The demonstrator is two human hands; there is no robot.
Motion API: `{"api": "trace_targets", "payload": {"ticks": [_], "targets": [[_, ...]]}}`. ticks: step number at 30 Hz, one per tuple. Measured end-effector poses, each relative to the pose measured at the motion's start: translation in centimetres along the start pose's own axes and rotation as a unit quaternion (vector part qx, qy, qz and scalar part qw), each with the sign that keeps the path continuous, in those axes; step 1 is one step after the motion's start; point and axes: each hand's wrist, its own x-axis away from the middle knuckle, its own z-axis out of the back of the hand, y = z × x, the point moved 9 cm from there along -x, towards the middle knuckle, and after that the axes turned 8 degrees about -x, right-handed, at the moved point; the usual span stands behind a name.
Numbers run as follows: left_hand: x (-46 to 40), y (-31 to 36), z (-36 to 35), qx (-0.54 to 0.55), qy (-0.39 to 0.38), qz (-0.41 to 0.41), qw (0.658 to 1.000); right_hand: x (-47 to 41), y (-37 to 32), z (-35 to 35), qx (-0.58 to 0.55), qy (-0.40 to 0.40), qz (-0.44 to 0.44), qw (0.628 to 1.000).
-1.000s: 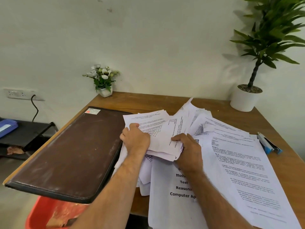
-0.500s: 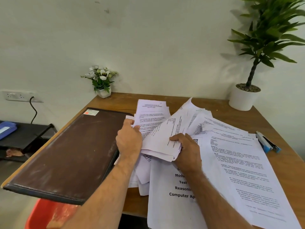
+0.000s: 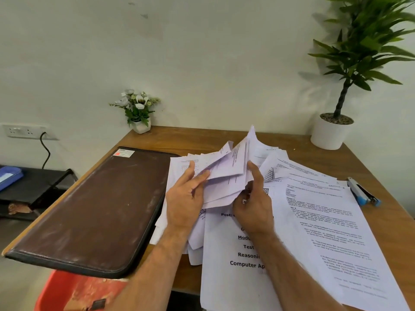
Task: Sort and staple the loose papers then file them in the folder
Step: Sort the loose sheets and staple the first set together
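White loose papers (image 3: 318,221) lie fanned across the middle and right of the frame, their long edges running from lower right toward the upper centre. I have a small bundle (image 3: 226,176) lifted above them at centre, tilted up, its top corner pointing toward the wall. My left hand (image 3: 184,203) supports it from the left with fingers nearly straight against the sheets; my right hand (image 3: 253,207) pinches its right edge, thumb up. The bundle looks uneven, so I judge sheets could slide out, or the bottom pages overhanging the desk's near edge could drop. Left of centre lies the closed brown folder (image 3: 98,209); the stapler (image 3: 362,191) sits at right.
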Motion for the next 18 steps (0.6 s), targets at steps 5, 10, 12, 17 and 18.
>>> {"api": "trace_targets", "payload": {"ticks": [5,10,12,17,18], "targets": [[0.7,0.2,-0.8,0.066,-0.037,-0.018,0.997,-0.3,0.2,0.0,0.005,-0.008,-0.010,1.000],[1.2,-0.2,-1.5,0.113,-0.084,0.004,0.990,-0.1,0.6,0.1,0.041,0.013,0.023,0.999],[0.9,-0.8,-1.6,0.156,-0.103,0.062,0.980,0.0,0.5,0.0,0.046,0.015,0.022,0.999],[-1.6,-1.6,-2.6,0.108,-0.202,0.196,0.953,-0.3,0.4,0.0,0.052,0.014,0.034,0.998],[-1.7,-1.4,-3.1,0.076,-0.234,0.184,0.952,-0.3,0.6,0.1,0.052,0.014,0.033,0.998]]}}
